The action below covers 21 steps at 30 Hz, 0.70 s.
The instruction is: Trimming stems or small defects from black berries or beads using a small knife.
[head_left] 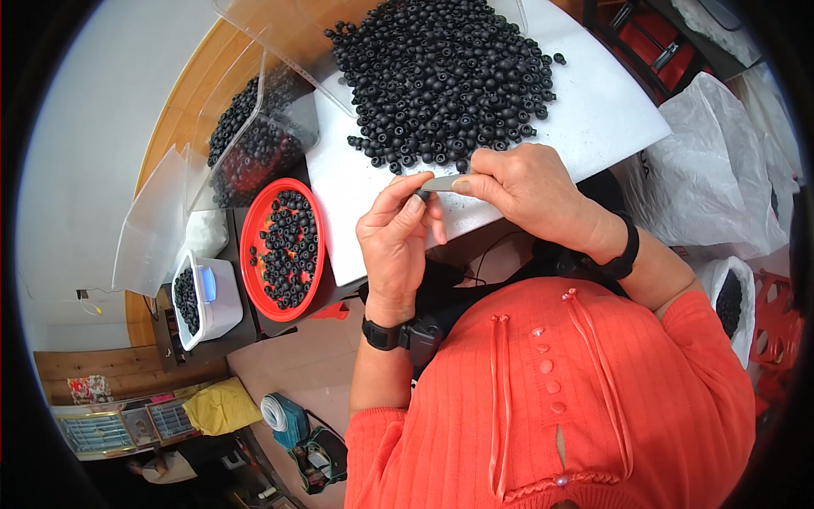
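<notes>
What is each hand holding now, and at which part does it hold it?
The left hand pinches a small black ring between its fingertips. The right hand grips a thin grey blade-like tool at its rear end, its tip at the ring.

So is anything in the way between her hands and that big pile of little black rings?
Nothing visible. The left hand and right hand pinch one small black ring with a thin grey blade, and only bare white board lies between them and the pile.
</notes>
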Motion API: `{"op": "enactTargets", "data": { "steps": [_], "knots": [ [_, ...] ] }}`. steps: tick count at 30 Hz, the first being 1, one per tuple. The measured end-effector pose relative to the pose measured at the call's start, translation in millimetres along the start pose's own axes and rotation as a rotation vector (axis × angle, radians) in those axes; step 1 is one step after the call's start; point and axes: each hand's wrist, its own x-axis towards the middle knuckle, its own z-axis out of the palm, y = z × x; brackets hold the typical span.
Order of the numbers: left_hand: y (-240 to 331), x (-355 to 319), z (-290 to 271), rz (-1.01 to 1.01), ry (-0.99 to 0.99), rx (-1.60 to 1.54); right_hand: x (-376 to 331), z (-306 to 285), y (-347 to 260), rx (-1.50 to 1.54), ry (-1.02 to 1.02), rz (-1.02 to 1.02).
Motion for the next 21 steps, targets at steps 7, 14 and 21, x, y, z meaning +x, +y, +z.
{"op": "enactTargets", "data": {
  "steps": [7, 14, 21],
  "knots": [
    [0.1, -1.4, 4.3, -0.006, 0.028, -0.020, -0.9, 0.6, 0.7, -0.018, 0.000, -0.024],
    [-2.6, -1.4, 6.5, 0.012, 0.026, -0.044, -2.4, 1.4, 3.0, -0.028, -0.018, -0.040],
    [-3.1, -2.1, 5.4, -0.011, 0.020, -0.078, -5.1, 4.1, 2.0, -0.051, 0.000, -0.062]
  ]
}}
